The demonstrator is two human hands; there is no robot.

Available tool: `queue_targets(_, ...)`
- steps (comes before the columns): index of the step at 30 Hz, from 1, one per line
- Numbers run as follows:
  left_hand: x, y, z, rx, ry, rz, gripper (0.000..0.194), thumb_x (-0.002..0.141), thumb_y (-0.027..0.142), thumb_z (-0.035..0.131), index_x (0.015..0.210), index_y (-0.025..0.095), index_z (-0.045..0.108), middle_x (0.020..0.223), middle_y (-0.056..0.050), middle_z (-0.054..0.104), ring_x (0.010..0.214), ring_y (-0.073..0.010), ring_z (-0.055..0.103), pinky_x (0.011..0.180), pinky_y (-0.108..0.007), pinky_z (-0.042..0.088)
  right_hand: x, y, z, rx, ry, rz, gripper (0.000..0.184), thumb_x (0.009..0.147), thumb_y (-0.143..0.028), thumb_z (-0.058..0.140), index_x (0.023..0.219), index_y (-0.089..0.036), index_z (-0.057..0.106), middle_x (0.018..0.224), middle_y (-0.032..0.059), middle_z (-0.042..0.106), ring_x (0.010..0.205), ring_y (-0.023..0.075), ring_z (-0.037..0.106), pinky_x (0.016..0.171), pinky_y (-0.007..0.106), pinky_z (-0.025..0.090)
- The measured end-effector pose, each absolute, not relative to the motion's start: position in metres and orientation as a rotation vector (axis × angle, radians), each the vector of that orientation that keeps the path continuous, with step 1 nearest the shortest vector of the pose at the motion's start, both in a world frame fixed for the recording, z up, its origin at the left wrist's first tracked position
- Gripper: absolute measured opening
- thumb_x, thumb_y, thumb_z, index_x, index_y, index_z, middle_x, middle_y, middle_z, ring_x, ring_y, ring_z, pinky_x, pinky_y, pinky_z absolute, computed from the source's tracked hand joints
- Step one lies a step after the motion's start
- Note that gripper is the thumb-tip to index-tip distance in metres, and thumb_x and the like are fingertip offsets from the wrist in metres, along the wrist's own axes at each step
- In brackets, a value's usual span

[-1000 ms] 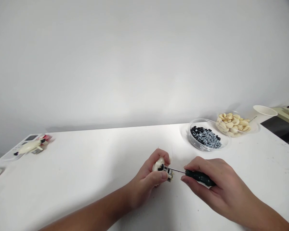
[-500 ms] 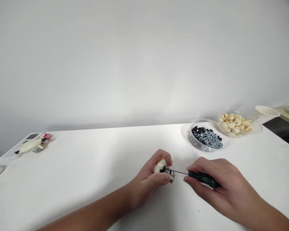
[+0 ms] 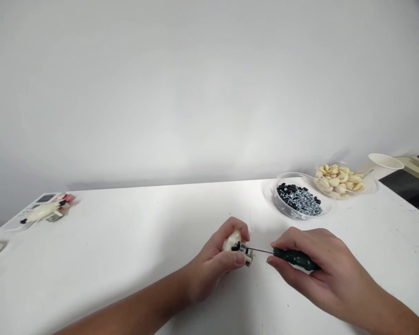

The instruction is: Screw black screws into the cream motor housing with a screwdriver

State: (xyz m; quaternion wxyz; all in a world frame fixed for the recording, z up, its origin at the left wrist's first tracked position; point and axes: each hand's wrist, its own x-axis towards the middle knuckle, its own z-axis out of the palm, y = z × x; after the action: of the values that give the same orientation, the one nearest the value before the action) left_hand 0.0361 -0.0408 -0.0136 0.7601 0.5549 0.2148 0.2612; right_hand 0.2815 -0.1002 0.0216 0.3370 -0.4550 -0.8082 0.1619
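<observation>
My left hand (image 3: 219, 260) is closed around a small cream-coloured plastic assembly (image 3: 231, 241) with black and metal parts at its right end. My right hand (image 3: 317, 270) grips a screwdriver (image 3: 295, 258) by its dark green handle. The thin metal shaft points left, and its tip meets the black and metal end of the assembly. Fingers hide much of the assembly, and the exact spot where the tip sits is too small to make out.
A clear round dish (image 3: 293, 209) holds many screws and small black parts. Behind it, another clear bowl (image 3: 372, 188) contains cream plastic pieces, beside a white cup (image 3: 384, 166). At the far left, a similar cream assembly (image 3: 42, 212) lies on a white device (image 3: 43, 199).
Both hands keep almost the same place, with the screwdriver tip still at the assembly. The view has shifted very slightly.
</observation>
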Motion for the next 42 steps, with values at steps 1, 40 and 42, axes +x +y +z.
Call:
queue_targets(1,0.036,-0.0409,-0.0137,1.207,0.468,0.568,0.032,0.094,0.041,0.065,0.113,0.022,0.047,0.08,0.004,0.044,0.068,-0.0114,0.033,0.063,-0.026,0.026,0.2815,-0.1002,0.0215,-1.183,-2.107,0.419,0.008,0.102,-0.029,0.066,0.098,-0.023,0.063,0.071,-0.0047,0.066,0.057,0.0119,0.058,0.055,0.027,0.038)
queue_targets(40,0.0343,-0.0427,-0.0203,1.268,0.568,0.566,0.032,0.093,0.046,0.057,0.115,0.024,0.048,0.077,0.004,0.041,0.068,-0.0137,0.033,0.064,-0.029,0.027,0.2796,-0.1005,0.0209,-1.221,-2.092,0.446,0.016,0.104,-0.032,0.064,0.092,-0.021,0.063,0.067,-0.004,0.062,0.056,0.0123,0.055,0.054,0.027,0.037)
queue_targets(42,0.0342,-0.0424,-0.0195,1.271,0.565,0.566,0.033,0.093,0.047,0.057,0.114,0.024,0.049,0.077,0.004,0.041,0.068,-0.0136,0.033,0.065,-0.029,0.027,0.2798,-0.1006,0.0204,-1.218,-2.091,0.44,0.015,0.103,-0.031,0.064,0.093,-0.021,0.063,0.068,-0.0037,0.063,0.057,0.0124,0.056,0.053,0.027,0.037)
